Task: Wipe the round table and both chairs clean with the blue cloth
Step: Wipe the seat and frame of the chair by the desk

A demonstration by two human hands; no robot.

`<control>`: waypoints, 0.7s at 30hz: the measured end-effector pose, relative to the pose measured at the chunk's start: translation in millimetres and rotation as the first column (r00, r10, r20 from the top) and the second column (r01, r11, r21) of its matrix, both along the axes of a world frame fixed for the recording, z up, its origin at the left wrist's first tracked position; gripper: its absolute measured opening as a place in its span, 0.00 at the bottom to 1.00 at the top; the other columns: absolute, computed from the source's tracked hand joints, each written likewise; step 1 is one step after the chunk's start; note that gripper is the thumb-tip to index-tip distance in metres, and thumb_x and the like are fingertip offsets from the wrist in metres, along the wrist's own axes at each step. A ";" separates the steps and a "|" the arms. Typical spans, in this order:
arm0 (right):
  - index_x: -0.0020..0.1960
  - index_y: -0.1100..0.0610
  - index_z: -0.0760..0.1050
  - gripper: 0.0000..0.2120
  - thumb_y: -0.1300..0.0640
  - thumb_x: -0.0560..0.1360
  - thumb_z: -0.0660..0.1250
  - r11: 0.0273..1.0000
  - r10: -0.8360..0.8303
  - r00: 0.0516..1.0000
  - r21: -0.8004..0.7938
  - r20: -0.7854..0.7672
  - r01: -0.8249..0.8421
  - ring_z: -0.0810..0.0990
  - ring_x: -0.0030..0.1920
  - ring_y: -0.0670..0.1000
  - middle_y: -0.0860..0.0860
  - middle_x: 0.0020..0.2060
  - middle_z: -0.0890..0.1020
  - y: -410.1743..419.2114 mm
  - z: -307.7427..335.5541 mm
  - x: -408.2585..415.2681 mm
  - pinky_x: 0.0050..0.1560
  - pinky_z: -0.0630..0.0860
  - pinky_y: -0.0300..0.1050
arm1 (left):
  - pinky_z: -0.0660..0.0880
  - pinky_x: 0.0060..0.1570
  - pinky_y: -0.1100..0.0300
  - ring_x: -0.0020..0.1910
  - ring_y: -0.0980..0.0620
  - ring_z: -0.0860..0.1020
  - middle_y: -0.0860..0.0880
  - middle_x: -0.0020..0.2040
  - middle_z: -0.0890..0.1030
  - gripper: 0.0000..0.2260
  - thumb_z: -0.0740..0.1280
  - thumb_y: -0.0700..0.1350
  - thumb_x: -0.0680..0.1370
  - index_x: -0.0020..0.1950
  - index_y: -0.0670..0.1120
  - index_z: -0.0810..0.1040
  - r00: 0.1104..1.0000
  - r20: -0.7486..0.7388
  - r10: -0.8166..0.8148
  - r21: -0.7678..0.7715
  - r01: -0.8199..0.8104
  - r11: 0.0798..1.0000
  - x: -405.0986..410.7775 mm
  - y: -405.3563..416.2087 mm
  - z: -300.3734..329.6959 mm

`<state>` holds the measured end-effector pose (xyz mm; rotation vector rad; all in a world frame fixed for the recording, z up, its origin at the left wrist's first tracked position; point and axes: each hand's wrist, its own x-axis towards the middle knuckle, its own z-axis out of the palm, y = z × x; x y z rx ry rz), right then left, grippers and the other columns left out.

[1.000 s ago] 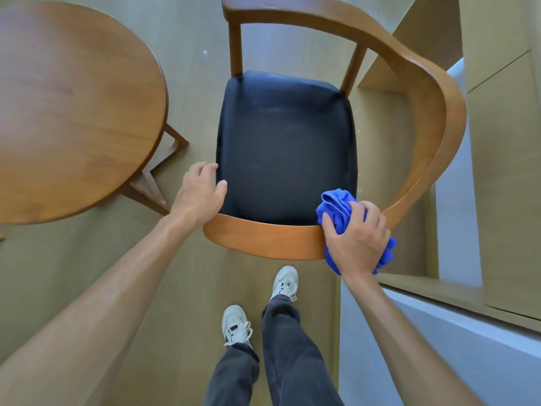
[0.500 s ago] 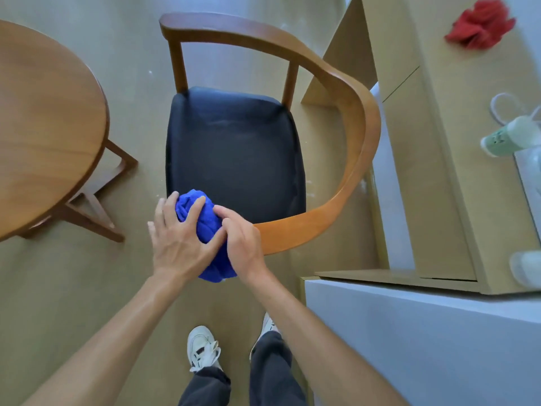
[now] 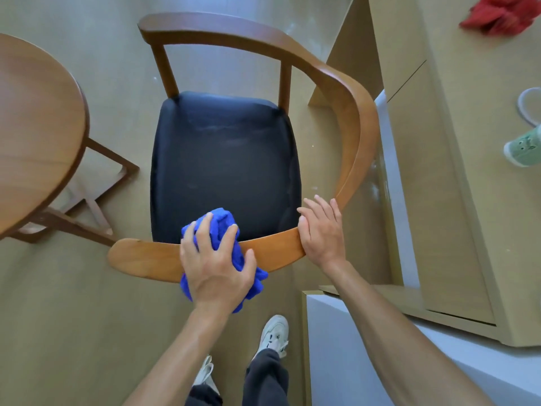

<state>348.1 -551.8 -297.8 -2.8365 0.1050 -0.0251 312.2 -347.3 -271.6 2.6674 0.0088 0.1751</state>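
Note:
A wooden armchair (image 3: 355, 133) with a black padded seat (image 3: 225, 165) stands below me, its curved backrest rail nearest to me. My left hand (image 3: 215, 266) presses the bunched blue cloth (image 3: 225, 227) onto that rail, left of its middle. My right hand (image 3: 322, 230) rests on the same rail further right, fingers lying over its top edge, thumb on the inner side. The round wooden table (image 3: 35, 133) fills the left edge of the view, with its crossed base showing beneath it. Only one chair is in view.
A beige cabinet (image 3: 456, 200) stands close on the chair's right, with a red cloth (image 3: 497, 16) and a green bottle (image 3: 524, 148) on its top. A white-grey unit (image 3: 395, 361) is at lower right. My feet in white shoes stand behind the chair.
The blue cloth passed from my right hand to my left hand. My right hand moved off it to the right along the backrest rail. The view shifted slightly.

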 end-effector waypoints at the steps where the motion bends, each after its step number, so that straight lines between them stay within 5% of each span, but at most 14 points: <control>1: 0.56 0.61 0.81 0.18 0.58 0.78 0.55 1.000 0.006 1.000 -0.005 0.021 -0.006 0.72 0.67 0.56 0.55 0.60 0.80 -1.7 -2.1 -0.1 0.74 0.54 0.55 | 0.69 0.61 0.40 0.65 0.34 0.69 0.40 0.67 0.73 0.17 0.69 0.51 0.69 0.55 0.45 0.82 0.999 -0.020 -0.049 -0.006 0.049 0.999 -0.2 -24.4 2.6; 5: 0.52 0.61 0.82 0.20 0.56 0.77 0.52 0.998 0.050 0.990 -0.055 0.131 -0.043 0.77 0.62 0.58 0.55 0.56 0.82 -7.8 -8.4 0.7 0.70 0.57 0.55 | 0.73 0.56 0.41 0.62 0.35 0.73 0.40 0.65 0.75 0.18 0.70 0.48 0.66 0.55 0.47 0.82 0.982 -0.058 -0.182 -0.001 0.182 0.983 10.4 -82.2 8.1; 8: 0.51 0.62 0.82 0.20 0.56 0.77 0.52 0.998 0.061 0.987 -0.044 0.146 -0.055 0.77 0.61 0.59 0.56 0.55 0.82 -7.6 -12.9 1.0 0.70 0.56 0.54 | 0.75 0.52 0.46 0.59 0.37 0.74 0.41 0.64 0.76 0.18 0.69 0.47 0.66 0.55 0.46 0.82 0.976 -0.043 -0.212 -0.081 0.208 0.975 16.1 -40.4 4.2; 15: 0.52 0.61 0.82 0.23 0.55 0.77 0.50 1.000 0.013 0.995 0.014 0.096 -0.015 0.76 0.62 0.58 0.55 0.56 0.82 0.4 -6.1 1.7 0.72 0.57 0.58 | 0.68 0.60 0.54 0.60 0.37 0.71 0.39 0.63 0.74 0.21 0.62 0.51 0.68 0.55 0.43 0.82 0.999 -0.047 -0.012 -0.054 0.010 0.998 30.5 146.1 8.9; 18: 0.53 0.61 0.82 0.20 0.56 0.77 0.52 1.000 0.007 0.997 0.006 0.074 -0.008 0.75 0.63 0.57 0.55 0.56 0.81 1.9 -3.4 1.5 0.72 0.57 0.59 | 0.68 0.58 0.55 0.60 0.37 0.70 0.40 0.63 0.73 0.21 0.61 0.51 0.68 0.55 0.45 0.83 0.989 -0.045 0.140 -0.065 -0.143 0.988 31.5 134.7 5.9; 21: 0.54 0.61 0.81 0.17 0.58 0.76 0.55 1.000 0.013 0.999 0.004 0.046 -0.013 0.75 0.64 0.57 0.55 0.57 0.81 2.0 -3.3 1.4 0.73 0.57 0.60 | 0.72 0.56 0.49 0.57 0.37 0.72 0.41 0.61 0.76 0.18 0.63 0.48 0.67 0.52 0.43 0.83 0.999 0.029 0.040 -0.068 -0.038 0.997 19.3 84.5 4.0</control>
